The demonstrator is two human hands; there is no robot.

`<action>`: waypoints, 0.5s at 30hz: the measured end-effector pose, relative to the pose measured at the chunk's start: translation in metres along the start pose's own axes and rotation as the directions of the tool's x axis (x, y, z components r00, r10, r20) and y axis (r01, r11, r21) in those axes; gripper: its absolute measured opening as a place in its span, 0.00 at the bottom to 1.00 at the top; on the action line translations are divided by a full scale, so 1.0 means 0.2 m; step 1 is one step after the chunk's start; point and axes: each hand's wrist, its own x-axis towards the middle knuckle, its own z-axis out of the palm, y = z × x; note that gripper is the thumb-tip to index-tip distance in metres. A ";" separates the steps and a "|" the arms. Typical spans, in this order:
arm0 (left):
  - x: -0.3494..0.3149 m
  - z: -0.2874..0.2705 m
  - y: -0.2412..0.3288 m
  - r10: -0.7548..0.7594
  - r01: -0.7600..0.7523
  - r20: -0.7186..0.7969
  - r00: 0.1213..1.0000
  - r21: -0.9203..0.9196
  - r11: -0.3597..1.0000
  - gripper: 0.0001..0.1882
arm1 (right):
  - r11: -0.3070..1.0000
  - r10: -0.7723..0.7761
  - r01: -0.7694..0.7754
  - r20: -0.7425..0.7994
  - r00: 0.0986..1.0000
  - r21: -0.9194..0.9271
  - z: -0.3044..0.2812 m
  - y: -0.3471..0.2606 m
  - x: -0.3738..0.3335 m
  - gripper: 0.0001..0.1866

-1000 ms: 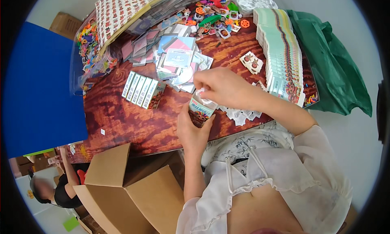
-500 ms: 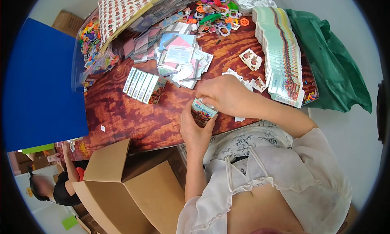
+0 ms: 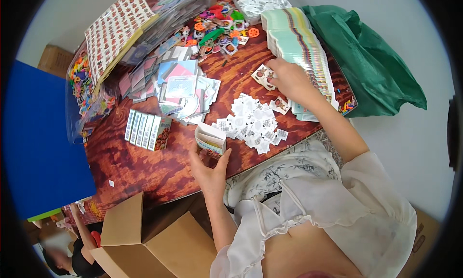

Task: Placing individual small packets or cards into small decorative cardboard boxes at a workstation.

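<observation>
My left hand [image 3: 210,174] grips a small printed carton [image 3: 211,142], thumb and fingers on its sides. The carton stands upright with its white top flap raised. Out to the right, my right hand [image 3: 292,81] has its fingers bent together at the edge of some small sticker sheets [image 3: 262,78] with brown cartoon figures. Its fingertips touch the sheets and partly cover them. Between the hands spreads a pile of small white printed packets [image 3: 253,121]. Another sticker sheet [image 3: 279,105] lies beside that pile.
Several closed cartons [image 3: 147,129] stand in a row at left. Behind are square cards [image 3: 181,87], colourful plastic toys [image 3: 219,29], and a sheet-topped clear bin [image 3: 72,102]. Flat cartons [image 3: 294,34] line the right, beside a green bag [image 3: 366,61]. A cardboard box [image 3: 123,220] stands below; another person [image 3: 84,256] sits lower left.
My right hand has left the carton and moved right and away to the sticker sheets. The carton, still in my left hand, now shows its top open. The view has shifted.
</observation>
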 end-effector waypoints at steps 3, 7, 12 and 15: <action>0.01 0.02 0.00 -0.021 0.022 0.018 1.000 -0.070 0.997 0.38 | 0.999 0.040 -0.041 0.027 0.999 0.026 0.04 0.06 0.02 0.11; 0.00 0.01 -0.04 -0.006 0.006 -0.002 1.000 0.005 1.000 0.38 | 0.995 0.030 -0.031 0.013 0.999 0.094 0.02 0.10 0.04 0.06; 0.00 -0.02 -0.03 0.006 -0.004 -0.025 1.000 0.083 0.997 0.38 | 0.994 -0.026 0.028 -0.023 0.999 0.108 0.02 0.12 0.05 0.07; -0.01 -0.03 -0.01 -0.035 0.037 -0.023 0.999 0.089 0.995 0.39 | 0.993 -0.042 0.048 -0.062 0.997 0.111 0.00 0.13 0.02 0.07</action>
